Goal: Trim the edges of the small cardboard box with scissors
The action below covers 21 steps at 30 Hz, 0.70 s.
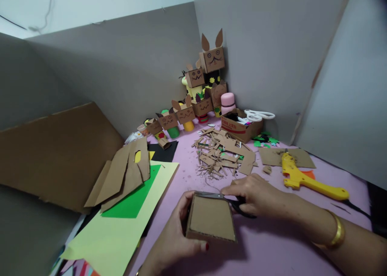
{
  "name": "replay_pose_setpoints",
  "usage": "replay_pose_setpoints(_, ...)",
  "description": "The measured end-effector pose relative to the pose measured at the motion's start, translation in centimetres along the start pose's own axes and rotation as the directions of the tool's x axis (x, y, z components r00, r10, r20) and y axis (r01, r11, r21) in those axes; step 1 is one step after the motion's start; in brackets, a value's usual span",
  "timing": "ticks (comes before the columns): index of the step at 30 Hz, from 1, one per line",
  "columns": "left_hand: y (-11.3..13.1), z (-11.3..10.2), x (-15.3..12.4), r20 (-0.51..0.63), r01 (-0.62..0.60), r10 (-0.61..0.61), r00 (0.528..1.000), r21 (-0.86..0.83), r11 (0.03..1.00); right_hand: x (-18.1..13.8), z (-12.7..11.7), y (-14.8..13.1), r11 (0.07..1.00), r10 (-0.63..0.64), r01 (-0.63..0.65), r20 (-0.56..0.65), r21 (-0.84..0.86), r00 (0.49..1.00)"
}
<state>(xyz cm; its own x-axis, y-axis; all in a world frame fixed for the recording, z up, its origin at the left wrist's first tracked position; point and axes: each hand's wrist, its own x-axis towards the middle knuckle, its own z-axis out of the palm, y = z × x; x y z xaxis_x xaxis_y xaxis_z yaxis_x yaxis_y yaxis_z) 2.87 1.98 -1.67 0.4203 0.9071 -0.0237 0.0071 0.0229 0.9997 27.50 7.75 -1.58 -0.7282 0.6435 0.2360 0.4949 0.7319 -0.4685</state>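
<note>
A small cardboard box (212,217) is tilted up above the pink table, and my left hand (181,227) grips it from the left with the thumb along its near side. My right hand (254,193) is closed on a pair of black-handled scissors (208,195). Their metal blades lie along the box's far top edge, pointing left. Behind the box, a pile of cardboard scraps (220,151) spreads over the table. My right fingers partly hide the scissor handles.
A yellow glue gun (314,183) lies at right by a cardboard piece (266,157). An open box (238,127) holds white-handled scissors. Cardboard animal figures (184,113) stand at the back. Folded cardboard (123,175) and coloured sheets (133,201) lie at left. Grey partitions (127,70) enclose the table.
</note>
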Motion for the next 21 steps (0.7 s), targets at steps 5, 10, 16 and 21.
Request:
replay_pose_setpoints(5,-0.27,0.0,-0.05,0.011,-0.001,0.001,1.0,-0.028,1.0,-0.02,-0.1,0.09,0.998,-0.032,0.03,0.031,0.051,0.999)
replay_pose_setpoints(10,-0.14,-0.02,-0.11,-0.001,0.014,-0.014,1.0,-0.022,1.0,-0.02,0.05,-0.09,0.999,-0.011,0.011,0.008,0.035,1.0)
replay_pose_setpoints(16,-0.14,-0.04,-0.08,0.022,0.022,-0.022,1.0,-0.02,1.0,-0.15,-0.03,-0.32,1.0,0.015,-0.015,-0.002,0.021,1.0)
replay_pose_setpoints(21,0.14,0.13,0.04,0.014,0.033,-0.033,0.999,-0.001,0.999,-0.14,0.23,0.05,0.999,0.001,-0.002,0.017,0.045,1.0)
